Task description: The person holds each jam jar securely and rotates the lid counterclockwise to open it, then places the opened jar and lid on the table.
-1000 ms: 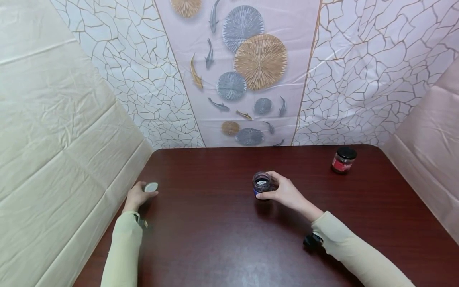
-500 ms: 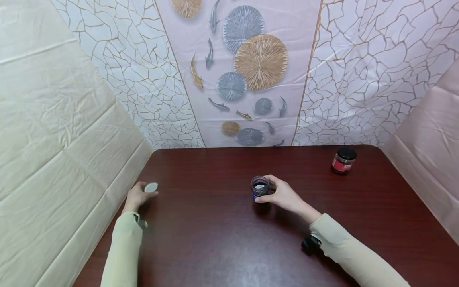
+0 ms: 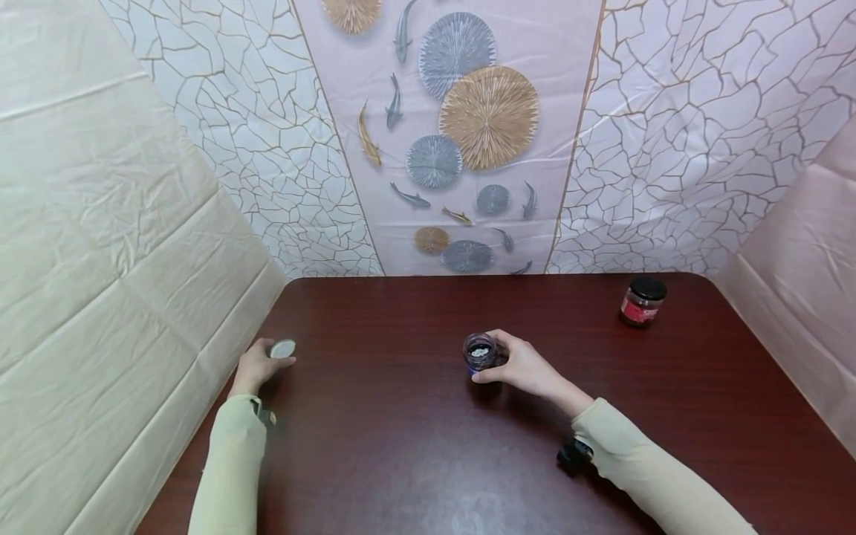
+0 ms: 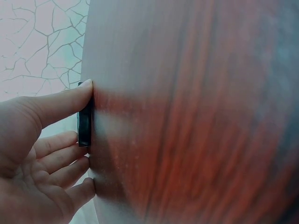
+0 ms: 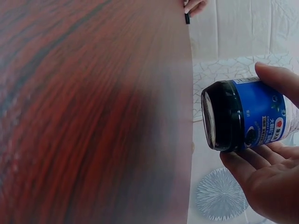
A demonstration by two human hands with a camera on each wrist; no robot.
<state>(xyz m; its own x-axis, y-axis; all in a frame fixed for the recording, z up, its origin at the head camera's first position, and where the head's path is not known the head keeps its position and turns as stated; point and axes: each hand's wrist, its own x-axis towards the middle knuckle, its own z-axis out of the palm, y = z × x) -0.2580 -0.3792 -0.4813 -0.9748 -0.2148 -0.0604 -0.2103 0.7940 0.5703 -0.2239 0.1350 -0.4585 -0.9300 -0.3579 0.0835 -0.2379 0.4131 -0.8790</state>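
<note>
My right hand (image 3: 528,369) grips an uncapped glass jar (image 5: 260,114) with a blue label, thumb on one side and fingers on the other. In the head view the jar is near the middle of the table with its mouth up, showing white content inside. The right wrist view shows a gap between its dark base and the tabletop. At the table's left edge my left hand (image 3: 255,369) pinches a round jar lid (image 3: 283,348), its pale inner face up. From the left wrist view, the lid's black rim (image 4: 84,126) lies close over the table, between thumb and fingers.
A second jar (image 3: 642,302) with a black lid and red label stands at the table's back right. Dark reddish wood makes up the tabletop (image 3: 374,431). Hanging cloths (image 3: 134,223) border the table on the left, back and right.
My right hand has carried the jar slightly left and toward me. The left hand and the lid stay in place.
</note>
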